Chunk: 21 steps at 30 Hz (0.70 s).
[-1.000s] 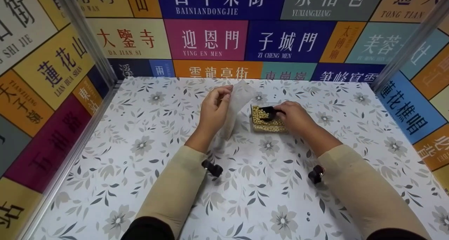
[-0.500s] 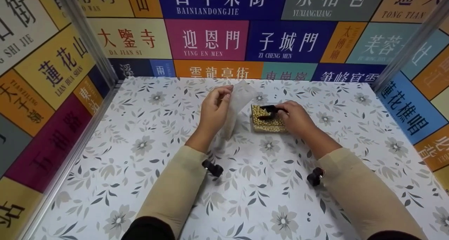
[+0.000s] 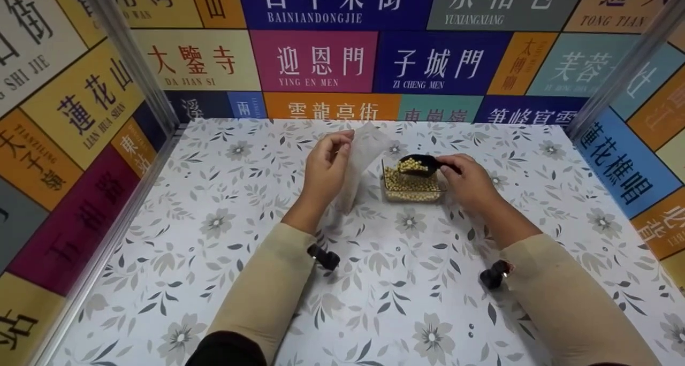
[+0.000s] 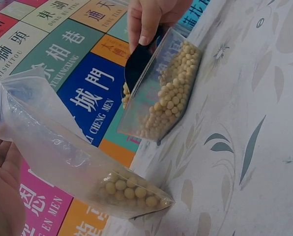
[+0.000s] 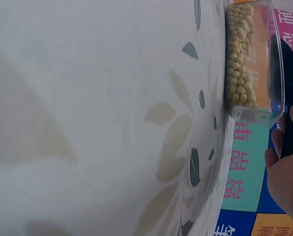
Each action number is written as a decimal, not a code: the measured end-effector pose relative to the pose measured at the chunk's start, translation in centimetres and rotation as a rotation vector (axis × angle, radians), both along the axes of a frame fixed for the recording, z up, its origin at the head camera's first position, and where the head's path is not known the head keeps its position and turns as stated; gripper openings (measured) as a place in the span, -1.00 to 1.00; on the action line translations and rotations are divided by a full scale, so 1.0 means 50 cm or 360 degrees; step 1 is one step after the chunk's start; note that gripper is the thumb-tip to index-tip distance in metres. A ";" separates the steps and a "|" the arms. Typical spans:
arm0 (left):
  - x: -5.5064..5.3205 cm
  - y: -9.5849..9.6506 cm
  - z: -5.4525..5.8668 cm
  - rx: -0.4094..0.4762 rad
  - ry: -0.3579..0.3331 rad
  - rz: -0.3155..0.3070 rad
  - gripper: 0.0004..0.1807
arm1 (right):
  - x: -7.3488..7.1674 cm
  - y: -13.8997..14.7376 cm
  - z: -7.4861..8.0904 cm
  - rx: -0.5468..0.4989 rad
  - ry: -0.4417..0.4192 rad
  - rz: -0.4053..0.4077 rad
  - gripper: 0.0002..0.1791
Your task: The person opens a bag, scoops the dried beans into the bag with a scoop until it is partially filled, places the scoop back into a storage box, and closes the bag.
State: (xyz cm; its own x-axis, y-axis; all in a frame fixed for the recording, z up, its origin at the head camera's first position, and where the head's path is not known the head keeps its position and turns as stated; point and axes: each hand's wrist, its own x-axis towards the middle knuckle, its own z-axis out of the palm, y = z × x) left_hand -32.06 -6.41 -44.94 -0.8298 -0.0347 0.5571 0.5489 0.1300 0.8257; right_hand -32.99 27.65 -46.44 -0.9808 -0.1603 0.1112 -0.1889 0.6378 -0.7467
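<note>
Fingers of left hand (image 3: pixel 325 168) clamp a floppy, translucent plastic bag (image 3: pixel 365 151), round pale-yellow beans (image 4: pixel 131 191) inside; those of right hand (image 3: pixel 469 181) grip a curved black scoop (image 3: pixel 431 165), bean-loaded, over a clear rectangular box (image 3: pixel 412 192) beside the bag. Multicoloured lettered wall (image 3: pixel 332 69) behind.

head: above, forward-down | wrists: low, nearer, sideways, sharing tub (image 4: pixel 162 92)

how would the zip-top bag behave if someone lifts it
The zip-top bag is probably floppy: its thin film creases. It would likely hang bottom-heavy, with soybeans gathered low. Released, it might slump, since the left hand holds its upper part.
</note>
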 end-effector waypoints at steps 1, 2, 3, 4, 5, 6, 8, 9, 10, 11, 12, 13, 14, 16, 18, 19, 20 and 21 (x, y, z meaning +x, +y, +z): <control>0.000 0.000 0.000 0.0006 0.0000 0.0000 -0.86 | 0.002 0.005 -0.001 -0.0033 -0.0017 -0.0019 -0.56; 0.001 0.000 0.000 0.0010 0.0000 0.0000 -0.86 | 0.003 0.010 -0.001 -0.0066 -0.0028 -0.0037 -0.55; 0.001 0.001 0.000 0.0012 0.0002 0.0000 -0.86 | 0.004 0.015 -0.002 -0.0095 -0.0038 -0.0055 -0.55; 0.001 0.001 0.000 0.0014 0.0003 -0.0001 -0.86 | 0.005 0.020 -0.002 -0.0114 -0.0046 -0.0067 -0.54; 0.001 0.001 0.000 0.0015 0.0007 0.0002 -0.86 | 0.006 0.023 -0.002 -0.0132 -0.0049 -0.0074 -0.54; 0.000 0.001 0.000 0.0016 0.0010 0.0002 -0.86 | 0.007 0.026 0.000 -0.0146 -0.0048 -0.0075 -0.53; 0.001 0.001 0.001 0.0014 0.0009 0.0005 -0.86 | 0.009 0.029 0.004 -0.0160 -0.0035 -0.0070 -0.52; 0.001 0.001 0.000 0.0014 0.0005 0.0006 -0.86 | 0.009 0.029 0.006 -0.0170 -0.0034 -0.0067 -0.52; 0.001 0.001 0.001 0.0014 0.0001 0.0007 -0.86 | 0.010 0.029 0.009 -0.0178 -0.0033 -0.0061 -0.52; 0.001 0.001 0.001 0.0014 -0.0001 0.0007 -0.86 | 0.010 0.028 0.012 -0.0185 -0.0032 -0.0059 -0.51; 0.001 0.001 0.001 0.0012 -0.0003 0.0007 -0.86 | 0.011 0.026 0.016 -0.0190 -0.0030 -0.0058 -0.51; 0.001 0.001 0.001 0.0012 -0.0005 0.0007 -0.86 | 0.012 0.024 0.020 -0.0189 -0.0028 -0.0058 -0.50; 0.001 0.001 0.001 0.0010 -0.0006 0.0009 -0.86 | 0.012 0.022 0.025 -0.0188 -0.0025 -0.0061 -0.49; 0.000 0.001 0.000 0.0002 -0.0005 0.0012 -0.86 | 0.014 0.017 0.036 -0.0184 -0.0024 -0.0070 -0.49; -0.001 0.002 -0.001 -0.0006 -0.0006 0.0010 -0.86 | 0.016 0.011 0.049 -0.0179 -0.0023 -0.0081 -0.49; -0.001 0.002 -0.001 -0.0010 -0.0007 0.0007 -0.86 | 0.016 0.008 0.056 -0.0178 -0.0019 -0.0084 -0.49; -0.001 0.002 -0.001 -0.0016 -0.0009 0.0004 -0.86 | 0.016 0.005 0.064 -0.0172 -0.0012 -0.0088 -0.48; -0.001 0.001 -0.001 -0.0017 -0.0010 0.0001 -0.86 | 0.017 0.002 0.073 -0.0168 -0.0001 -0.0089 -0.49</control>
State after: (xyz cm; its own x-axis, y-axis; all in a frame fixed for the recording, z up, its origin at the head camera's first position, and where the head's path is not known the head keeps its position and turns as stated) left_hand -32.08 -6.34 -44.99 -0.8333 -0.0292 0.5521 0.5436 0.1389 0.8278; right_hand -32.14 27.73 -42.81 -0.9879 -0.0926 0.1243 -0.1549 0.5649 -0.8105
